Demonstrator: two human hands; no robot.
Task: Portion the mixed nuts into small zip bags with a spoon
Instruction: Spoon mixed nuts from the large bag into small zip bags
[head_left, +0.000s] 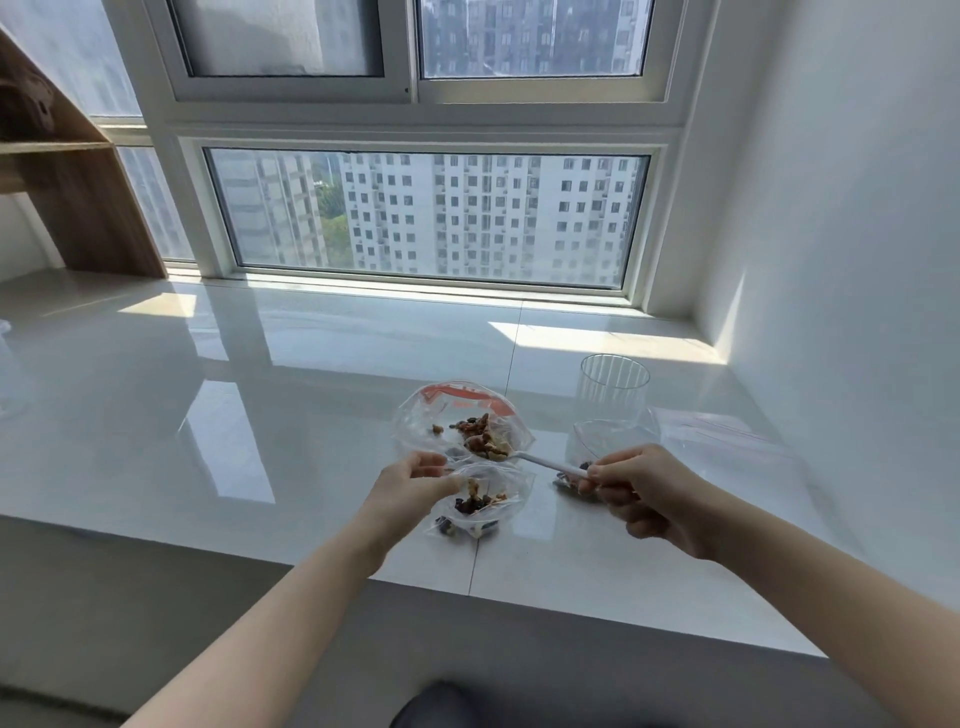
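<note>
— What's happening at the white counter under the window?

— Low in the centre of the frame, the person's left hand has its thumb and fingers pinched on the rim of a small zip bag, keeping its mouth open. There are already some nuts and dark bits inside it.

— And the other hand?

— The right hand, a little right of centre, has its fingers curled closed around the handle of a white spoon. The bowl of the spoon is heaped with mixed nuts and sits just above the small bag's open mouth.

— Where's the main supply?

— Just behind the spoon, in a bigger clear bag with red print, lying open on the counter with more nuts in it.

— Anything else nearby?

— To the right, an upright clear cup, another small bag with a few pieces in it right behind the right hand's knuckles, and some flat zip bags lying further right. A wooden shelf stands at the upper left.
</note>
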